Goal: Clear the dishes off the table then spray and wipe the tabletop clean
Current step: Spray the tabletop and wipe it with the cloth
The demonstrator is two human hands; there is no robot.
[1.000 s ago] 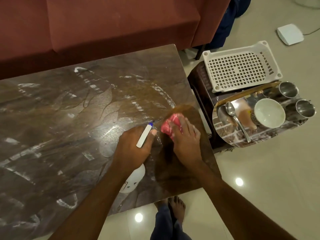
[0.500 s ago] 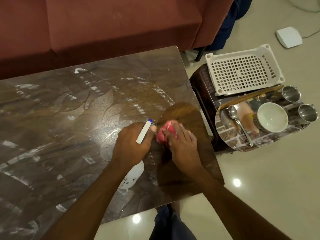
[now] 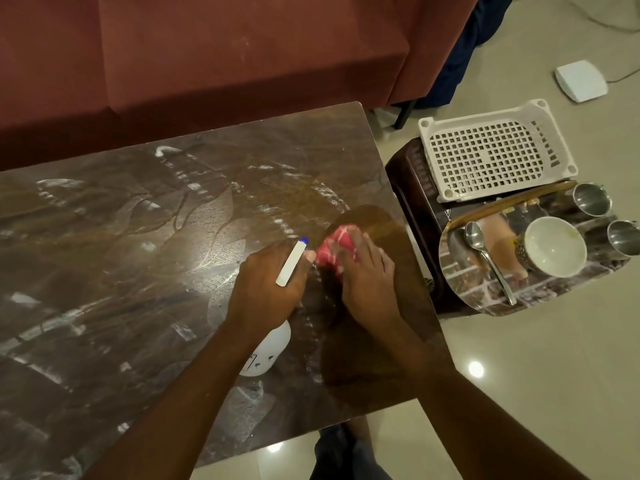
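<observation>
The dark brown tabletop (image 3: pixel 138 271) carries white streaks of spray. My left hand (image 3: pixel 268 282) grips a white spray bottle (image 3: pixel 268 351); its white nozzle with a blue tip (image 3: pixel 292 261) sticks out over my knuckles. My right hand (image 3: pixel 369 278) presses a red cloth (image 3: pixel 334 245) flat on the table near the right edge, just right of the nozzle. The dishes stand off the table on a mirrored tray (image 3: pixel 464 271) to the right: a spoon (image 3: pixel 485 258), a white bowl (image 3: pixel 554 245) and two steel cups (image 3: pixel 590 199).
A maroon sofa (image 3: pixel 207 53) runs along the table's far edge. A white perforated basket (image 3: pixel 495 155) lies upside down on a dark stool beside the tray. A white box (image 3: pixel 580 79) with a cable sits on the tiled floor. My feet show below the table's near edge.
My right hand slid the red cloth left toward the nozzle, then a little back. My left hand with the bottle stayed about where it was.
</observation>
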